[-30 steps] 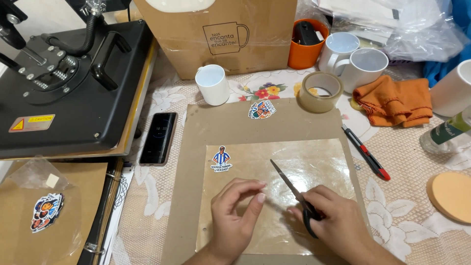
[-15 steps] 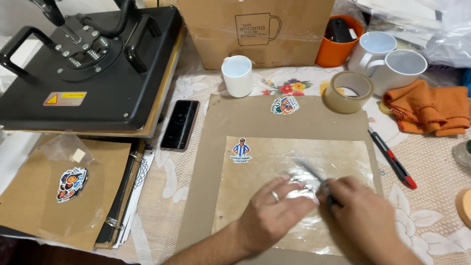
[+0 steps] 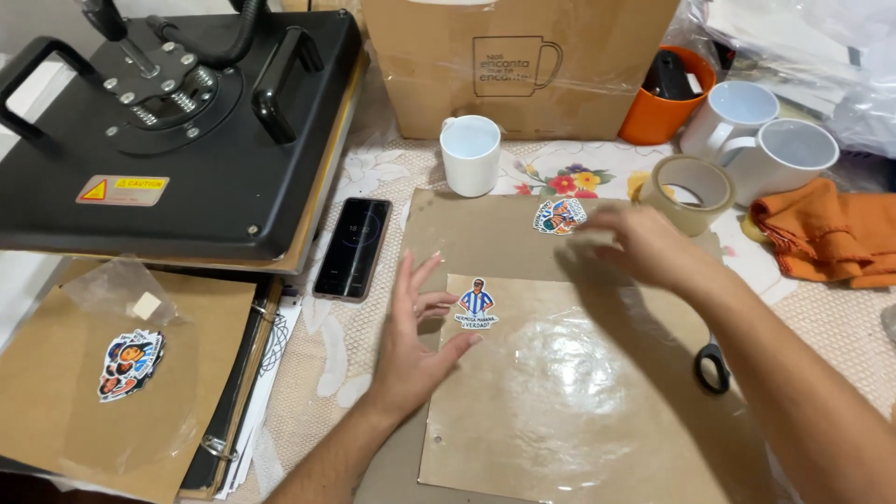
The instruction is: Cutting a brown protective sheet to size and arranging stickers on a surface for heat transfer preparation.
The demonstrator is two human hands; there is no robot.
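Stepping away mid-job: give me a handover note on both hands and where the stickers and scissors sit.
Left hand: open, flat on the brown sheet's left edge, holding nothing.
Right hand: empty, fingers spread, blurred, reaching toward the round sticker near the tape roll.
Striped-shirt sticker lies at the clear film's top-left corner.
Scissors lie on the sheet, under the right forearm.
Neither sticker is picked up yet.

The right hand (image 3: 644, 245) is motion-blurred; its arm half hides scissors (image 3: 714, 364).
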